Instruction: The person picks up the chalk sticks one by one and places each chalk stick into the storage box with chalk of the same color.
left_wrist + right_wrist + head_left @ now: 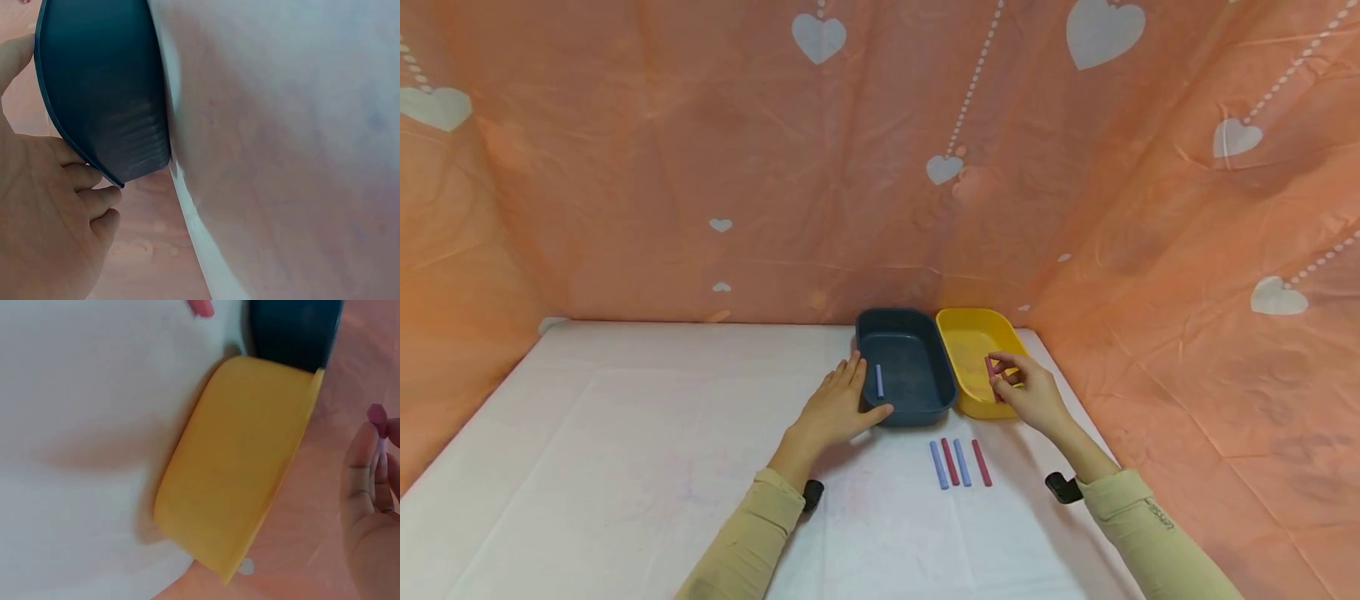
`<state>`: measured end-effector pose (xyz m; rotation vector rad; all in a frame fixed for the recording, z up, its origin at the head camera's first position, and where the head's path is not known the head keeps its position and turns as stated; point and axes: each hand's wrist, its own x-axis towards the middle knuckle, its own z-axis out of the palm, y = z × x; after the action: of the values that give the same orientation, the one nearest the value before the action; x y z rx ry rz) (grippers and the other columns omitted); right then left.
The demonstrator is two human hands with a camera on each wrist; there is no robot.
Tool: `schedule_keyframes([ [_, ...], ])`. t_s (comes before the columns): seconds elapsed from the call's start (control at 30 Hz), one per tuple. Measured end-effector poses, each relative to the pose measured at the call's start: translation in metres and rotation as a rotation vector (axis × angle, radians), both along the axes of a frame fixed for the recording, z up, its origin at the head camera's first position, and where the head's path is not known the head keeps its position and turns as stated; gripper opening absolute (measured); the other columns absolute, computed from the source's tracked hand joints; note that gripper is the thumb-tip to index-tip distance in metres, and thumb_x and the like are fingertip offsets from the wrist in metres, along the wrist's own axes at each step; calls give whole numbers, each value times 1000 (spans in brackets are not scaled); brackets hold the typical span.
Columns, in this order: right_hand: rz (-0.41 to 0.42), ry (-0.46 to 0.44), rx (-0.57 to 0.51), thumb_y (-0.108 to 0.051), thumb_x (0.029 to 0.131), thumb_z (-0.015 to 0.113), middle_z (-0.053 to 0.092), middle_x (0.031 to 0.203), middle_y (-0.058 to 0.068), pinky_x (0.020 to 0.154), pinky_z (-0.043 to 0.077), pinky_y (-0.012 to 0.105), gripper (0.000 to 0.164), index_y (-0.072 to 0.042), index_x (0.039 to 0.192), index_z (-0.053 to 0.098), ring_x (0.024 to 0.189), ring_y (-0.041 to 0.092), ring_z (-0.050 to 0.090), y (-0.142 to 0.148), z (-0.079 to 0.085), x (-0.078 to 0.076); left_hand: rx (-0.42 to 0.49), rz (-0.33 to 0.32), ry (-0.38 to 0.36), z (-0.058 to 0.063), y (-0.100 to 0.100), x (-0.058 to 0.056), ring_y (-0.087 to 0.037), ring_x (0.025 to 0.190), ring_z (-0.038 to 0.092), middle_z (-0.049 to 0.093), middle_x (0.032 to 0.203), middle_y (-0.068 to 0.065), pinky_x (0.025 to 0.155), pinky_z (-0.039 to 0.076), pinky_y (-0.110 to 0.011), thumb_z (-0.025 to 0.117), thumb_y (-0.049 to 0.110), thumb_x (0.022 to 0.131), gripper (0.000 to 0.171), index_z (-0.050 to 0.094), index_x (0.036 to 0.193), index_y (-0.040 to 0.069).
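My left hand (841,407) lies flat on the table against the left wall of a dark blue tray (917,408), fingers straight, thumb at the front corner. In the left wrist view the left hand (50,206) touches the dark blue tray's rim (100,94). One blue stick (879,380) lies inside that tray. My right hand (1006,377) pinches a red stick (990,372) over the yellow tray (966,333). In the right wrist view the red stick's tip (376,415) shows above the fingers (362,487), beside the yellow tray (237,456).
In front of the trays, a blue stick (938,464), a red one (950,461), another blue (962,462) and another red (981,462) lie side by side on the white table (625,458). Orange heart-print cloth (775,167) walls the back and sides.
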<state>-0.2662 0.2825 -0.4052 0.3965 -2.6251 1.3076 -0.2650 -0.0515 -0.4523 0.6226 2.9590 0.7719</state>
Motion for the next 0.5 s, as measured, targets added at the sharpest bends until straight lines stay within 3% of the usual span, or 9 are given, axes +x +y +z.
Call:
schedule_keyframes([
  [0.27,-21,-49,93,0,96,66,65,110,22,62,57,19,41,6,136,62,76,20,65,8,-8,-30,-4,1,2,-2,2,-1,-40,158,17,11,173,-20,128,18,-50,57,64,98,101,19,163,-4],
  [0.5,-23,-168,108,-2,98,65,64,114,23,66,56,17,43,6,139,59,76,19,65,9,-17,-55,-4,12,-9,0,2,0,-38,159,16,11,173,-18,128,17,-49,58,65,98,102,20,164,-3],
])
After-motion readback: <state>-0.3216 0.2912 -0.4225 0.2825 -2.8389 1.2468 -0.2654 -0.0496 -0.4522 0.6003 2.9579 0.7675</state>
